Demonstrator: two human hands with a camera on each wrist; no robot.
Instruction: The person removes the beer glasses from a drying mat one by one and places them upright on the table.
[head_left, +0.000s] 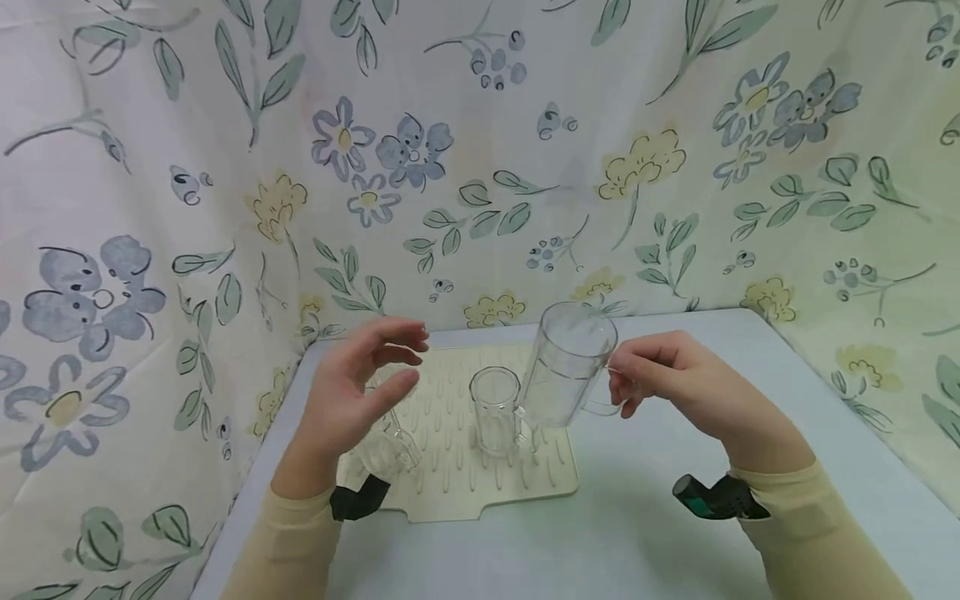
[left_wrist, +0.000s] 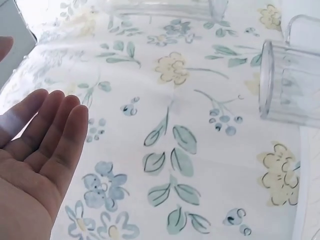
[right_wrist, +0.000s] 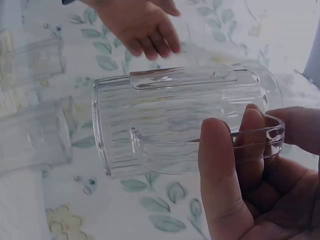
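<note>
My right hand (head_left: 671, 371) grips the handle of a clear ribbed mug (head_left: 564, 367), raised and tilted at the mat's right side. In the right wrist view, the fingers (right_wrist: 220, 170) curl round this handle. A second clear mug (head_left: 495, 412) stands upright on a cream drying mat (head_left: 442, 500), partly overlapped by the raised one. Behind my left hand (head_left: 356, 387) is another clear mug (head_left: 382, 450), partly hidden, at the mat's left. That hand hovers with relaxed, parted fingers and holds nothing; its palm (left_wrist: 25, 180) shows bare in the left wrist view.
The mat has raised ridges and lies on a pale table (head_left: 637, 533). A floral curtain (head_left: 480, 150) hangs behind the table and along both sides. Each wrist wears a small dark camera strap.
</note>
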